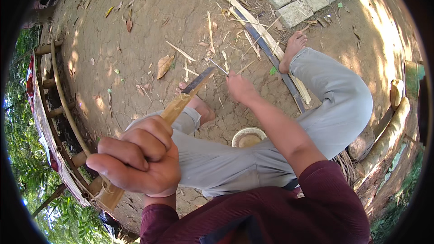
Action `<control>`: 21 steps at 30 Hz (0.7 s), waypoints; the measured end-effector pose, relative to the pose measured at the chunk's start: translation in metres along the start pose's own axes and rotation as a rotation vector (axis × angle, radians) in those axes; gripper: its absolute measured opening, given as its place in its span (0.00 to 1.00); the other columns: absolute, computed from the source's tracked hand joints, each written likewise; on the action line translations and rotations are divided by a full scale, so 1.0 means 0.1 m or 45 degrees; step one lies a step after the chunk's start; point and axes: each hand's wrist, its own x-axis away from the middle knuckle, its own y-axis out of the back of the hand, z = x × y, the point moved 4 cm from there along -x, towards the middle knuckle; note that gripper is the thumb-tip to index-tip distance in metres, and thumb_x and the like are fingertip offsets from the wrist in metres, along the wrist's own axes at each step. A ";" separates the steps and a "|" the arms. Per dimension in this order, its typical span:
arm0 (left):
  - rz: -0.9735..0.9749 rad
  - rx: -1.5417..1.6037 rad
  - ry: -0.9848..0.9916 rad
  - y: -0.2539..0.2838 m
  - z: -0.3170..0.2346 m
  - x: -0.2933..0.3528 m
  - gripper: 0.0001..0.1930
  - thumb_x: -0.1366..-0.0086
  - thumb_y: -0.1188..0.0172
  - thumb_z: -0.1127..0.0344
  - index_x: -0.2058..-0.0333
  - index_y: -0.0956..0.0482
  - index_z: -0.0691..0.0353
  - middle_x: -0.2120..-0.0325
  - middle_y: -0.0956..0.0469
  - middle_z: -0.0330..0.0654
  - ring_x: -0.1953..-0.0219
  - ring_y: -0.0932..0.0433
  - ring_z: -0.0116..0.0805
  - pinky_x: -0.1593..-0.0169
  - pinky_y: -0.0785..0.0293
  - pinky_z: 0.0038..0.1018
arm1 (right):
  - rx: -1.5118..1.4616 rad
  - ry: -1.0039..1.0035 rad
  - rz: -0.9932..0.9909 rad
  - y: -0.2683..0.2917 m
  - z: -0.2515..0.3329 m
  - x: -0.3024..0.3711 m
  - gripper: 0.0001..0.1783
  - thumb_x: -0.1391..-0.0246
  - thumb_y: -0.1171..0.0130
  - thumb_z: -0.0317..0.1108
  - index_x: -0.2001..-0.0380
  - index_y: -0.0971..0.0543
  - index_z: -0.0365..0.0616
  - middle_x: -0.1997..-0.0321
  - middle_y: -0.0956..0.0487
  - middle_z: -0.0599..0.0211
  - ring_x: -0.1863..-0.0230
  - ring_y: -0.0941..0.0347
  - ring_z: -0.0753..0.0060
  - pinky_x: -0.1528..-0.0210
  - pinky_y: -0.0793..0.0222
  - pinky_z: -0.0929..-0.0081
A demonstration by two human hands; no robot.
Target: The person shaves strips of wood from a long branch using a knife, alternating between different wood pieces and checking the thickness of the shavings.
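My left hand [140,153] is closed around a pale wooden strip [174,107] and holds it up slantwise, close to the camera. Its far end is dark on one face, and its lower end sticks out below my fist. My right hand [239,86] is closed on a knife with a thin blade [219,66], which points up and left. The handle is hidden in my fingers. Blade and strip end lie close together in the picture; whether they touch I cannot tell. Pale shavings [187,70] are scattered on the ground beyond both hands.
Long split wooden strips [266,40], one with a dark face, lie beside my right foot [294,49]. A round pale bowl [248,138] is on the ground between my legs. Stone blocks [312,5] edge the far right, logs [384,140] the near right. A pole railing [63,90] curves along the left.
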 end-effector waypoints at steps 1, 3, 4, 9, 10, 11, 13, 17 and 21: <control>-0.037 -0.005 0.019 0.07 0.00 -0.07 0.23 0.22 0.73 0.51 0.79 0.47 0.50 0.93 0.54 0.30 0.89 0.62 0.23 0.84 0.61 0.26 | 0.008 -0.011 0.029 -0.01 -0.02 -0.03 0.16 0.32 0.59 0.41 0.55 0.31 0.38 0.63 0.18 0.44 0.57 0.21 0.41 0.55 0.25 0.49; -0.130 -0.037 0.070 0.29 -0.03 -0.21 0.24 0.22 0.74 0.50 0.79 0.47 0.50 0.93 0.54 0.30 0.89 0.62 0.23 0.83 0.61 0.26 | 0.027 -0.027 0.117 -0.08 -0.03 0.00 0.17 0.32 0.59 0.41 0.53 0.30 0.38 0.60 0.19 0.44 0.55 0.21 0.42 0.53 0.26 0.49; -0.080 0.017 0.062 0.23 -0.02 -0.18 0.24 0.22 0.73 0.50 0.79 0.48 0.50 0.93 0.54 0.31 0.89 0.62 0.24 0.83 0.60 0.26 | 0.014 -0.045 0.109 -0.11 -0.02 0.02 0.16 0.32 0.59 0.40 0.53 0.30 0.38 0.59 0.19 0.44 0.55 0.21 0.42 0.52 0.26 0.50; -0.076 0.034 0.059 0.18 0.00 -0.08 0.24 0.22 0.71 0.51 0.79 0.48 0.51 0.92 0.55 0.31 0.88 0.62 0.24 0.83 0.61 0.26 | 0.032 -0.112 0.084 -0.09 0.06 -0.15 0.15 0.36 0.57 0.34 0.52 0.27 0.37 0.54 0.19 0.44 0.51 0.21 0.46 0.50 0.25 0.53; -0.098 0.019 0.064 0.21 0.01 -0.13 0.23 0.22 0.70 0.51 0.79 0.48 0.51 0.92 0.55 0.31 0.88 0.62 0.23 0.82 0.61 0.26 | 0.048 -0.092 0.081 -0.07 0.09 -0.16 0.16 0.36 0.57 0.32 0.52 0.26 0.37 0.53 0.19 0.44 0.50 0.21 0.47 0.49 0.25 0.54; -0.120 0.004 0.068 0.22 0.01 -0.16 0.23 0.22 0.69 0.51 0.79 0.48 0.52 0.92 0.55 0.31 0.88 0.62 0.23 0.82 0.61 0.26 | 0.063 -0.073 0.079 -0.05 0.11 -0.17 0.16 0.37 0.57 0.30 0.51 0.26 0.36 0.53 0.19 0.45 0.49 0.21 0.48 0.49 0.25 0.56; -0.152 0.009 0.069 0.11 0.01 -0.13 0.23 0.22 0.67 0.52 0.79 0.48 0.52 0.91 0.56 0.30 0.88 0.62 0.22 0.83 0.61 0.26 | 0.081 -0.048 0.094 -0.02 0.19 -0.23 0.17 0.38 0.57 0.28 0.51 0.24 0.36 0.52 0.19 0.46 0.49 0.21 0.50 0.48 0.25 0.58; -0.156 0.009 0.053 0.09 0.00 -0.16 0.23 0.22 0.67 0.52 0.79 0.47 0.52 0.89 0.57 0.29 0.90 0.60 0.21 0.86 0.59 0.25 | 0.079 -0.127 0.038 -0.12 0.15 -0.45 0.17 0.39 0.56 0.29 0.52 0.21 0.37 0.50 0.19 0.50 0.48 0.21 0.53 0.48 0.25 0.61; -0.136 -0.027 0.012 0.12 -0.01 -0.09 0.23 0.21 0.70 0.53 0.79 0.47 0.52 0.93 0.54 0.30 0.89 0.61 0.23 0.84 0.62 0.26 | 0.010 -0.299 0.344 -0.18 -0.07 -0.44 0.16 0.39 0.55 0.30 0.51 0.25 0.37 0.49 0.21 0.44 0.46 0.23 0.48 0.46 0.27 0.58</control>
